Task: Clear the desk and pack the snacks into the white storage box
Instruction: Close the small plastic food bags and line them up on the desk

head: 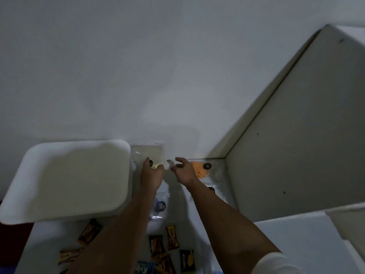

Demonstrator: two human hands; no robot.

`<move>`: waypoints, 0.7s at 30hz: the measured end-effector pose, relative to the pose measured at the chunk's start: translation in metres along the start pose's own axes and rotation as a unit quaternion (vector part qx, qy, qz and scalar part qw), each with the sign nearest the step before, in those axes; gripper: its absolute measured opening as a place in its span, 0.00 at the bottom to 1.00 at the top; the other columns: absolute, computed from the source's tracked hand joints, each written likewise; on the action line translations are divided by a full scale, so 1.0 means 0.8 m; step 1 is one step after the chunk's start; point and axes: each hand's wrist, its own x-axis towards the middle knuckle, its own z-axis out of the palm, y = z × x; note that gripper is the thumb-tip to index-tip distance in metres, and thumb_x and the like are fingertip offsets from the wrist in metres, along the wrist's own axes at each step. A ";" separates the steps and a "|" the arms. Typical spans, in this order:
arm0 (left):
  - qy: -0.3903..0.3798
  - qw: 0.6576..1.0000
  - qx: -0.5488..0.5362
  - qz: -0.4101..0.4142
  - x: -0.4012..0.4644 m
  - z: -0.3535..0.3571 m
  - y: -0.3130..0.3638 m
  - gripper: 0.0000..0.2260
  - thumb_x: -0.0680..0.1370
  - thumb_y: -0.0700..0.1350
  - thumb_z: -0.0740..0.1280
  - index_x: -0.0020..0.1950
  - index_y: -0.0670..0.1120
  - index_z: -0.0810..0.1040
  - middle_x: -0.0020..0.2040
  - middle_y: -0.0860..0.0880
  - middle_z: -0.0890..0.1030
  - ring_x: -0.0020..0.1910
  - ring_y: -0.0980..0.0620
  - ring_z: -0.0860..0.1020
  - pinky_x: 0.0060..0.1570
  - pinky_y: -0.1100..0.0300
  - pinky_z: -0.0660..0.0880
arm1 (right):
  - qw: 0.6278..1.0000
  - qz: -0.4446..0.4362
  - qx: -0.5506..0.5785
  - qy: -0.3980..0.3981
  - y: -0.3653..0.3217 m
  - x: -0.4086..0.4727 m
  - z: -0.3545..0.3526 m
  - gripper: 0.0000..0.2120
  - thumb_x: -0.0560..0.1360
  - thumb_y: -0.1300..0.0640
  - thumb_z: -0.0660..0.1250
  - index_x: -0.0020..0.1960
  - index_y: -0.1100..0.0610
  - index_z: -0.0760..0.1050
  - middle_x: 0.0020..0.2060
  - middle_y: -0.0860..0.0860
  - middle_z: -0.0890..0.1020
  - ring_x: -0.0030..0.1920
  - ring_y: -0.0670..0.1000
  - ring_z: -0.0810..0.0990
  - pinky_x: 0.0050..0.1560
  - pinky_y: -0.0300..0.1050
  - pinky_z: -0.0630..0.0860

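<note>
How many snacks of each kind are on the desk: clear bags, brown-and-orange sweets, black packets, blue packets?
Clear bags: 4
Brown-and-orange sweets: 5
Black packets: 1
Blue packets: 1
Total: 11

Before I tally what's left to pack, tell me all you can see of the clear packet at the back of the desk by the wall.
The clear packet is a flat, see-through plastic pouch with pale contents and a dark round sticker near its front edge. It lies against the wall, right of the white storage box. The left hand rests on its near end, partly covering it; the right hand hovers beside it, fingers spread.
</note>
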 end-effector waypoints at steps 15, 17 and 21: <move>-0.143 0.990 0.020 -0.001 -0.033 0.090 0.012 0.24 0.80 0.44 0.67 0.76 0.46 0.69 0.75 0.42 0.70 0.72 0.44 0.71 0.63 0.58 0.67 | 0.979 0.054 0.002 0.195 0.054 -0.018 -0.149 0.15 0.76 0.67 0.62 0.62 0.62 0.77 0.59 0.60 0.81 0.56 0.58 0.79 0.50 0.41 0.71; -0.155 0.987 0.042 0.003 -0.029 0.106 0.015 0.24 0.80 0.45 0.67 0.76 0.46 0.69 0.75 0.42 0.70 0.72 0.44 0.71 0.65 0.56 0.67 | 0.975 0.079 -0.017 0.209 0.055 -0.011 -0.168 0.18 0.77 0.63 0.63 0.66 0.58 0.76 0.63 0.57 0.80 0.61 0.58 0.79 0.51 0.38 0.68; -0.172 0.981 0.093 0.009 -0.015 0.141 0.016 0.24 0.80 0.44 0.66 0.77 0.45 0.68 0.75 0.43 0.71 0.71 0.44 0.72 0.61 0.59 0.67 | 0.967 0.115 -0.038 0.224 0.069 0.017 -0.192 0.21 0.78 0.57 0.65 0.71 0.57 0.74 0.70 0.55 0.77 0.68 0.57 0.76 0.60 0.40 0.70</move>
